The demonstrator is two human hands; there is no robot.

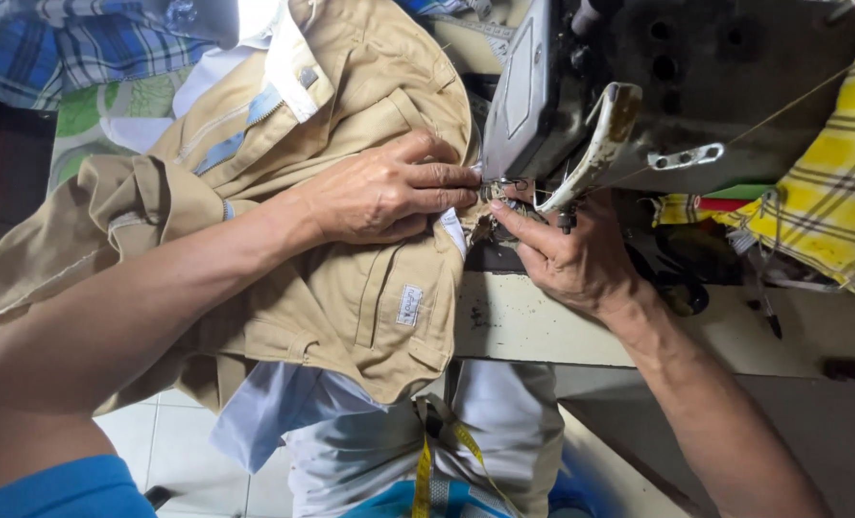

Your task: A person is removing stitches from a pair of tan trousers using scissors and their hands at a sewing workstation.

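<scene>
Khaki trousers (351, 288) bunched at the table's (523, 321) left edge, one corner fed under the sewing machine's (677, 86) needle. Left hand (380, 192) pressed flat on the cloth, fingers extended, not clenched. Right hand (571, 254) pinching the fabric edge beside the presser foot. Seam seemingly under way; most of the garment hanging off, unsewn length impossible to tell.
</scene>
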